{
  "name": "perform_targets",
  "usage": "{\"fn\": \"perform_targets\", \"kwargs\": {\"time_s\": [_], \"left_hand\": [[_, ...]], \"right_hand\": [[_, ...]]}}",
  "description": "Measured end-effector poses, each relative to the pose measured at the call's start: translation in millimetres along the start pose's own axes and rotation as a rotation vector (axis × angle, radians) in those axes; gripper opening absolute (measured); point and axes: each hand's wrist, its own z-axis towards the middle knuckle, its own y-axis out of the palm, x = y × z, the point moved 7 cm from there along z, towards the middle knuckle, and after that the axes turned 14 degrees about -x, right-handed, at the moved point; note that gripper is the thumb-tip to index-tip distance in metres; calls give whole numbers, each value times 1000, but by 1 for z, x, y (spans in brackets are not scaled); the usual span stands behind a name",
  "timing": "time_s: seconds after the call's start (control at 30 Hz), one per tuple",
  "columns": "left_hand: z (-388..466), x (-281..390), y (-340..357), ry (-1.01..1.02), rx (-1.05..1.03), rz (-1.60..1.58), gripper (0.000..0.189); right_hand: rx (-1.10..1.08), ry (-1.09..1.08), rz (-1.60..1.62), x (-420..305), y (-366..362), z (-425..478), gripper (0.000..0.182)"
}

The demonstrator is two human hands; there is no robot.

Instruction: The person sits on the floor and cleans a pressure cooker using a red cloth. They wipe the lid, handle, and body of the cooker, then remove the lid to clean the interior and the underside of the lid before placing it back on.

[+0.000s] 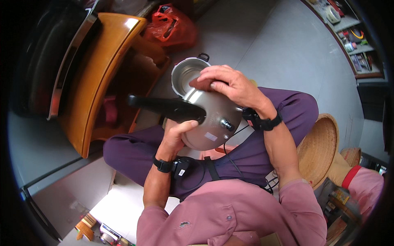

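My left hand (178, 131) grips the near edge of a steel pressure-cooker lid (215, 113), its thumb on top by the base of the long black handle (160, 106). The lid is held tilted above my lap, top side facing me, with a valve weight (227, 124) and a small pale sticker on it. Against the lid's far rim, my right hand (229, 81) presses a reddish-brown scouring pad (201, 84). Just beyond the lid stands the open pressure-cooker pot (187, 72), its inside bare metal and a black side handle at the far rim. The lid hides part of it.
A wooden stand (101, 77) bearing a dark appliance is on the left. A red plastic bag (170, 29) lies on the floor behind the pot. Woven baskets (320, 150) lean at my right, and shelves (354, 37) line the far right. Cables run from my wrist straps.
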Motion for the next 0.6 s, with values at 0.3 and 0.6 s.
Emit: {"fn": "perform_targets", "kwargs": {"time_s": [0.3,0.6], "left_hand": [[-4,25,-12,263,81,-359,48],[1,19,-24,359,198,-469,50]], "right_hand": [[172,226,512,27,-40,-34,35],[435,187,884,58,-3,-38,37]]}}
